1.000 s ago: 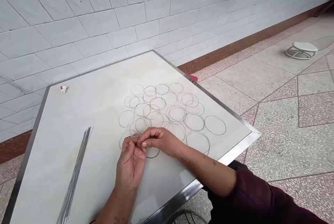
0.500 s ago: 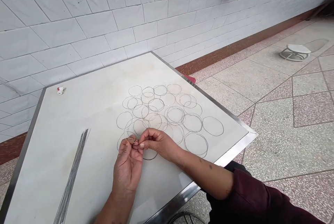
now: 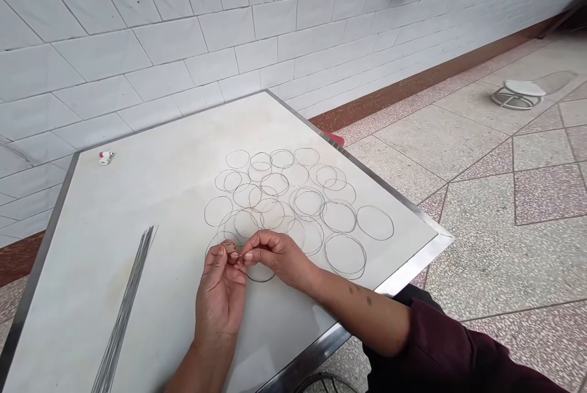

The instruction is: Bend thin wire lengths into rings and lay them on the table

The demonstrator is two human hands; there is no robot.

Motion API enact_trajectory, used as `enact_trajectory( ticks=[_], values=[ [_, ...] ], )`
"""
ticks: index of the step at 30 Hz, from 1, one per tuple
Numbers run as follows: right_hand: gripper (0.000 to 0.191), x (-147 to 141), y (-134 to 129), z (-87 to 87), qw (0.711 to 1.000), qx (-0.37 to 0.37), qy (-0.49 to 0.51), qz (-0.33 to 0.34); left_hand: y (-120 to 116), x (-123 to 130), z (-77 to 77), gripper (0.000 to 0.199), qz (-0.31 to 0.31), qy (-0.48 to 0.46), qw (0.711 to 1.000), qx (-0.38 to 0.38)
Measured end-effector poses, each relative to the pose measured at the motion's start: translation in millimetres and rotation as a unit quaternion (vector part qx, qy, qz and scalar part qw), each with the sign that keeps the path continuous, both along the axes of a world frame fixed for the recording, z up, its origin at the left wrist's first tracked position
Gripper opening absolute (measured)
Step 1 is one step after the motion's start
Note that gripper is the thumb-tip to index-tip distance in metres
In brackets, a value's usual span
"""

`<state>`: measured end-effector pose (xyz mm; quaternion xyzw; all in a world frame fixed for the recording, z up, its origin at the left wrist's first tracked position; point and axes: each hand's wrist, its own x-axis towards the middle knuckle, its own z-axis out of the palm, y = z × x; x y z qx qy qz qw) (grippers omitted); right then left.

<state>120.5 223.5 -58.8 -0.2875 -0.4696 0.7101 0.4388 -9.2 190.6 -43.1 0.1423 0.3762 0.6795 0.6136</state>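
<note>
My left hand [image 3: 222, 295], palm up, is closed at the fingertips on a small flat brown piece [image 3: 228, 247], with thin wire showing beside it. Thumb and forefinger of my right hand [image 3: 277, 252] are pinched on the thin wire right next to the left fingertips. The fingers hide most of this wire. Under and beyond both hands, many thin wire rings [image 3: 338, 200] lie spread over the white table [image 3: 174, 197], several overlapping. To the left lies a bundle of straight metal wires [image 3: 126, 307].
A small red and white object [image 3: 105, 159] sits near the table's far left corner. Metal trim [image 3: 408, 268] edges the table. Behind it stands a white tiled wall [image 3: 151, 51]. A low round white stool [image 3: 518, 93] is on the floor at right.
Both hands have shifted slightly left, still close together. The brown piece has turned a little between the left fingertips. The rings and straight wires lie as before.
</note>
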Motion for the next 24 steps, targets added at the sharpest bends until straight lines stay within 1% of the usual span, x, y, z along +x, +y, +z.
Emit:
enact_trajectory(
  ticks=[5, 8, 13, 18, 22, 24],
  values=[
    [0.018, -1.2, -2.1, 0.1, 1.0, -0.012, -0.01, -0.008, 0.7, -0.2, -2.5, 0.017, 0.01, 0.012, 1.0, -0.005],
    [0.021, -0.8, -1.8, -2.8, 0.999, -0.052, 0.008, 0.002, 1.3, -1.0, -3.2, 0.017, 0.017, 0.009, 1.0, -0.007],
    [0.027, -0.1, -0.6, -5.6, 0.993, -0.102, 0.061, -0.009, 1.4, -0.8, -1.2, 0.016, 0.023, 0.01, 1.0, -0.001],
    [0.032, -0.5, -2.1, -2.9, 0.992, -0.113, 0.055, 0.024, 0.8, -0.8, -2.4, 0.018, 0.032, 0.034, 0.999, -0.015],
    [0.035, -0.4, -3.3, -4.0, 0.991, -0.114, 0.043, 0.057, 0.9, -2.9, -5.2, 0.02, 0.027, 0.047, 0.998, -0.031],
    [0.035, -0.3, -3.7, -5.0, 0.991, -0.115, 0.034, 0.057, 1.3, -3.7, -5.6, 0.019, 0.028, 0.048, 0.998, -0.035]
  ],
)
